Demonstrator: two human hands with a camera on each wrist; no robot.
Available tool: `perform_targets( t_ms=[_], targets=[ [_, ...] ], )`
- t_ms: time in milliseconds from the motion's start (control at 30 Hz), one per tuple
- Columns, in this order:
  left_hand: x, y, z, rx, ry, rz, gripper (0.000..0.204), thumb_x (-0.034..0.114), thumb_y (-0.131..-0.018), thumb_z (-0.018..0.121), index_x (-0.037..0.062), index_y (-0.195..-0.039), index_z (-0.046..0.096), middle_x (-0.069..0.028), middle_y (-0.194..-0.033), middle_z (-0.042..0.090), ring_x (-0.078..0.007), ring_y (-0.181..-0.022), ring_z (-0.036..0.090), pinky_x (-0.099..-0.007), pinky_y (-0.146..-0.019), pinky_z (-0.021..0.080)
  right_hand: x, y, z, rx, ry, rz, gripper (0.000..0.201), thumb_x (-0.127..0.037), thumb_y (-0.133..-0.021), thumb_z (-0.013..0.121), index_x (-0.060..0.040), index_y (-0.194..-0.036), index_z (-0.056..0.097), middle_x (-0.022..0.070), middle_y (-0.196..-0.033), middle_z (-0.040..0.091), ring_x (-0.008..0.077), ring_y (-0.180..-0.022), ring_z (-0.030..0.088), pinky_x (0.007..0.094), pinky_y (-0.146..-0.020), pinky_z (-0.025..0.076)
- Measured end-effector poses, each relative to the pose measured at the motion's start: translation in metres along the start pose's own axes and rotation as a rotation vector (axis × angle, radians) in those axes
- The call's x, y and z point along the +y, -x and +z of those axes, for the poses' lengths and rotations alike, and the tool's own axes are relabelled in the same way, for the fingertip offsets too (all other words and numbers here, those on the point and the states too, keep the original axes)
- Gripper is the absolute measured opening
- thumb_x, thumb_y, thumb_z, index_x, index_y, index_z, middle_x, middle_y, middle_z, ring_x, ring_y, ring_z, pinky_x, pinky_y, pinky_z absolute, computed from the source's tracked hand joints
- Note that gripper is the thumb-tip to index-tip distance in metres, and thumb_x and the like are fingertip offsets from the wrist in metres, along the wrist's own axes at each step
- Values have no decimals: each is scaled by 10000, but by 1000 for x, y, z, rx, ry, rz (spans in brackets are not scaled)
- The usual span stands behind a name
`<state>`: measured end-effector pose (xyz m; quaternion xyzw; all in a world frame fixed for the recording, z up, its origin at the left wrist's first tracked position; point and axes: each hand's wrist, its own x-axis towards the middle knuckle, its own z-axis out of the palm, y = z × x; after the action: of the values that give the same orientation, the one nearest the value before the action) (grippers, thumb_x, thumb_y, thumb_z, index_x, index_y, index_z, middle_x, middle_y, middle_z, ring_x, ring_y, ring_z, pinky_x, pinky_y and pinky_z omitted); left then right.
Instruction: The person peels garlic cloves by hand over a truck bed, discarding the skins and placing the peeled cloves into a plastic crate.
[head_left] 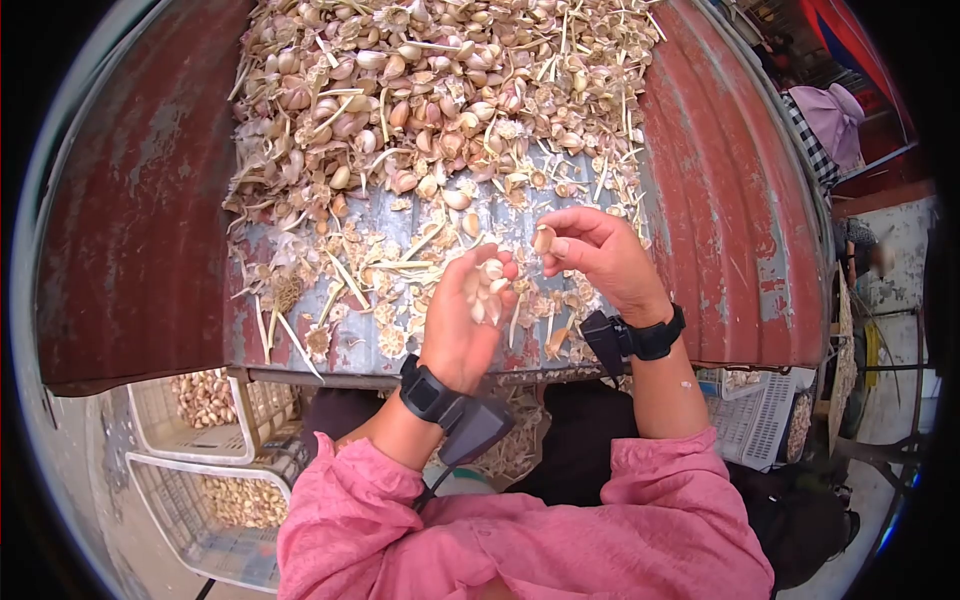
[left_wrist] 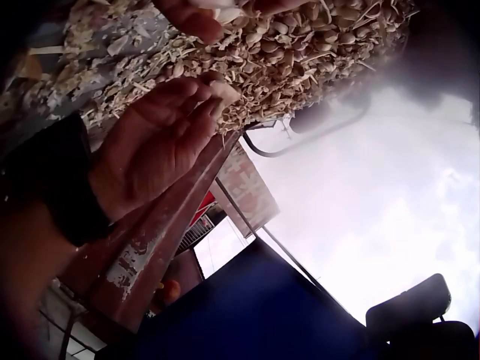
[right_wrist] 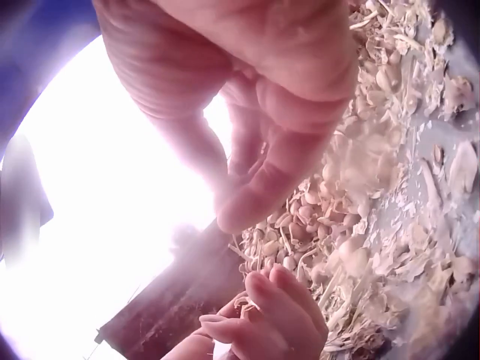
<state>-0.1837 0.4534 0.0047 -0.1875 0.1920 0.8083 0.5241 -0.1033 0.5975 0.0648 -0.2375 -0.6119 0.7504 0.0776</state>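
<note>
In the head view my left hand [head_left: 456, 325] is turned palm up, its fingers curled around several pale peeled garlic cloves [head_left: 487, 292]. To its right, my right hand [head_left: 612, 265] pinches a single garlic clove [head_left: 543, 239] between thumb and fingers; brownish skin shows on it. The left wrist view has that right hand [left_wrist: 154, 142] from the side, a pale clove [left_wrist: 224, 93] at its fingertips. Large in the right wrist view, the right hand [right_wrist: 262, 90] hides most of what it pinches, with the left hand [right_wrist: 277, 319] below it.
A big heap of unpeeled garlic cloves [head_left: 400, 110] covers the far part of the corrugated metal surface [head_left: 720, 200]. Skins and dry stalks [head_left: 345, 280] lie scattered nearer. Plastic crates [head_left: 190, 455] with cloves stand below left; another crate [head_left: 745, 430] is below right.
</note>
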Motion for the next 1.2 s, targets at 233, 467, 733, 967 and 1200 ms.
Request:
perform_targets(
  t_ms=[233,467,733,967,1200],
  targets=[
    [-4,8,2,-51,-1,-44,232,239,-865,418,46,-940,523,-71,-875,580,-149,-743,556,-233,-553,444,-11,-5,24,-84,392,30,259,-84,-759,580,36,-988,565,70,-781,624,89,-711,579,219,-603,461],
    [-1,6,-4,-6,68,-21,179,183,-871,412,34,-920,500,-69,-838,566,-132,-699,537,-216,-489,380,31,-85,22,-31,1121,-71,238,-148,-736,616,-15,-933,603,78,-696,604,129,-584,566,252,-557,457],
    [5,9,0,-2,-46,55,177,220,-879,453,58,-934,498,-33,-811,559,-93,-670,523,-212,-486,362,11,-37,35,-41,898,-360,192,-27,-672,614,-20,-862,582,62,-720,542,125,-583,558,234,-531,441],
    [1,9,3,-45,-169,51,181,262,-887,461,90,-914,510,-8,-786,566,-76,-634,505,-202,-472,373,-8,0,52,43,1103,-469,142,-60,-682,618,-20,-810,570,108,-722,537,195,-595,575,293,-525,447],
    [-3,10,8,-149,-158,36,211,240,-889,457,63,-991,512,-22,-799,564,-64,-640,502,-191,-462,365,-17,8,52,81,981,-298,141,-70,-697,586,6,-814,567,119,-742,561,214,-603,580,303,-544,455]
  ],
)
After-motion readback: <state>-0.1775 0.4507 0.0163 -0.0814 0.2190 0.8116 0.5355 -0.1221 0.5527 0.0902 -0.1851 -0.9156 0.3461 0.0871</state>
